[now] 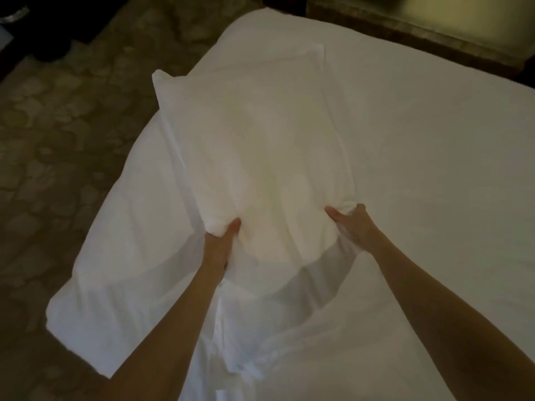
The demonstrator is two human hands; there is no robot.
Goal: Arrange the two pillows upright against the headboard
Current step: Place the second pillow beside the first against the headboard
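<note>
A white pillow (249, 157) is held up over the white bed (419, 183), its near edge gripped at both corners. My left hand (221, 238) clutches the near left corner. My right hand (351, 224) pinches the near right corner, fingers bunched in the fabric. A second white pillow (115, 273) lies flat below and to the left, partly hidden under the held one and hanging past the bed's left side. No headboard is visible.
Patterned brown carpet (63, 134) runs along the left of the bed. A dark wooden ledge or frame (419, 33) borders the bed's far side at the top right. Dark furniture (34, 27) stands at the top left.
</note>
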